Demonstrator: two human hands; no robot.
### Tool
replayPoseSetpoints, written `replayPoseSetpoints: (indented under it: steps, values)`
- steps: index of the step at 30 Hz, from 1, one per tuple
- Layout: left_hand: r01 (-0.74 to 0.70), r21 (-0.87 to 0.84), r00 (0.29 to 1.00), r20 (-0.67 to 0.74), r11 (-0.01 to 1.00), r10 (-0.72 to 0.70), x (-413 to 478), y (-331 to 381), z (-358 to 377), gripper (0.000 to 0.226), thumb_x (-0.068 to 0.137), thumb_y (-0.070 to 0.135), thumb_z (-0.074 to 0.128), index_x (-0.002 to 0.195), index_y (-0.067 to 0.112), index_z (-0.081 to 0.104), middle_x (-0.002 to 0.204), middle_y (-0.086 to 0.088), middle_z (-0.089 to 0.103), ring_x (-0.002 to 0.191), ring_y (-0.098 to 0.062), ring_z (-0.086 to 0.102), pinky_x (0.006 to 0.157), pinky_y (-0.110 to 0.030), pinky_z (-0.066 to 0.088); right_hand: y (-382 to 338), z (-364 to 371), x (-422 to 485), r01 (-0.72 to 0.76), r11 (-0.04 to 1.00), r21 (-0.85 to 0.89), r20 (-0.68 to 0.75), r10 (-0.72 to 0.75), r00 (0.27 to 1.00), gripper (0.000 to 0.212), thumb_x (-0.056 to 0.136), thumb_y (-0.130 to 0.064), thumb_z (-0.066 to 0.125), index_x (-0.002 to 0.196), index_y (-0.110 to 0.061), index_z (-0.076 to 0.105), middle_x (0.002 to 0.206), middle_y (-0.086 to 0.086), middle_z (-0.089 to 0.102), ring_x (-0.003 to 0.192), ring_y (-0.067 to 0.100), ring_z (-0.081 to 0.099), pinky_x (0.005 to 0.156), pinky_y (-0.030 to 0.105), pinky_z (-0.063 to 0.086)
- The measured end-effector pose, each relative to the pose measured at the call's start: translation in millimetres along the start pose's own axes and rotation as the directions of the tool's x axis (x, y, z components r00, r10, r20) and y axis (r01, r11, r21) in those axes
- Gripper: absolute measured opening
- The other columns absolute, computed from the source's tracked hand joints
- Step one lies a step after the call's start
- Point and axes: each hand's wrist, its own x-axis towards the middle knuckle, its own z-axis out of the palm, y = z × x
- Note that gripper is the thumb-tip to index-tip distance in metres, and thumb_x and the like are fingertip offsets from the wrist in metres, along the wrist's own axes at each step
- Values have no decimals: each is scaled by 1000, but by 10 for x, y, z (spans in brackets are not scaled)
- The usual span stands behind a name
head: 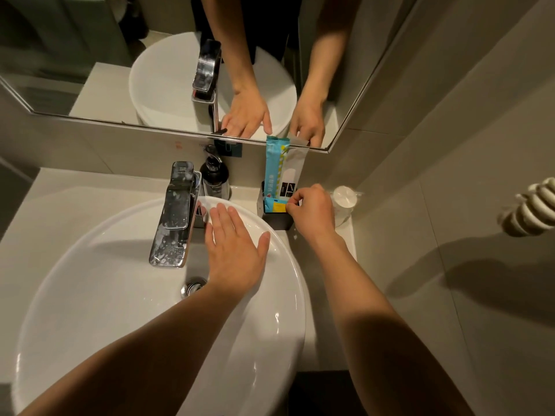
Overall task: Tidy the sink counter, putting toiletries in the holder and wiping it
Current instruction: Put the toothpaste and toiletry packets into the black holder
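A black holder (pixel 277 220) stands on the counter to the right of the white basin (pixel 120 295). Two tall packets stand in it: a blue one (pixel 274 162) and a white one (pixel 291 174). My right hand (pixel 312 210) pinches a small blue-and-yellow packet (pixel 277 205) at the holder's mouth. My left hand (pixel 235 250) lies flat with fingers spread over the basin's far rim, beside the chrome tap (pixel 175 214), holding nothing.
A dark pump bottle (pixel 214 178) stands behind the tap by the wall. A wrapped clear cup with a white lid (pixel 344 202) sits in the counter's right corner. The mirror (pixel 150 61) hangs above; a tiled wall closes in on the right.
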Motion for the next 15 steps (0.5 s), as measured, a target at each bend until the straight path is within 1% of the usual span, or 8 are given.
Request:
replayPoseSetpoints:
  steps: [3, 5, 7, 10, 12, 13, 15]
  values:
    - [0, -12, 1000, -5, 1000, 0, -5, 5, -15, 91, 99, 65, 20, 159, 0, 0, 169, -22, -1, 157, -35, -4, 127, -49, 5, -19, 21, 14, -9, 998, -63, 1, 10, 1000, 14, 94, -20, 66, 89, -14, 78, 104, 7, 61, 87, 22, 61, 68, 33, 51]
    - [0, -13, 1000, 18, 1000, 0, -3, 7, -32, 91, 99, 65, 21, 159, 1, -2, 169, -22, -3, 157, -34, -5, 126, -48, 3, -7, 32, 16, -12, 997, -77, 17, 13, 1000, 17, 95, -21, 64, 93, -14, 80, 106, 8, 66, 90, 24, 64, 69, 33, 53]
    - [2, -13, 999, 49, 1000, -2, 5, 7, -60, 91, 99, 65, 21, 159, 1, -6, 169, -21, -6, 157, -34, -8, 126, -48, 0, 17, 41, -11, -29, 999, -39, 25, 30, 999, 19, 96, -23, 64, 97, -15, 81, 110, 7, 70, 94, 23, 66, 70, 32, 54]
    - [-6, -49, 993, 117, 999, 11, 38, -6, -89, 93, 99, 66, 20, 158, 2, -11, 168, -20, -13, 156, -33, -14, 125, -47, -6, 60, 1, -110, -34, 996, 78, 9, 33, 999, 23, 97, -25, 62, 104, -15, 81, 112, 5, 75, 96, 21, 68, 71, 26, 47]
    - [-7, -91, 984, 178, 996, 23, 71, -38, -131, 94, 98, 68, 20, 158, 3, -13, 167, -19, -18, 155, -31, -19, 125, -46, -9, 81, -74, -249, -33, 974, 223, 5, 32, 999, 23, 96, -24, 63, 107, -14, 80, 105, 2, 78, 92, 16, 69, 72, 24, 47]
    - [-7, -117, 977, 213, 993, 32, 84, -64, -177, 95, 97, 69, 19, 158, 4, -13, 167, -19, -20, 155, -31, -20, 125, -46, -10, 82, -118, -342, -31, 956, 290, 0, 33, 999, 22, 96, -23, 64, 105, -13, 81, 98, -1, 79, 87, 12, 68, 73, 24, 48]
    - [-44, -164, 969, 234, 985, 83, 50, -134, -296, 96, 97, 71, 21, 159, 5, -11, 167, -18, -20, 155, -30, -20, 126, -46, -9, 86, -186, -543, -41, 917, 396, -2, 46, 999, 19, 94, -22, 66, 92, -11, 82, 77, -10, 72, 72, 4, 61, 73, 25, 48]
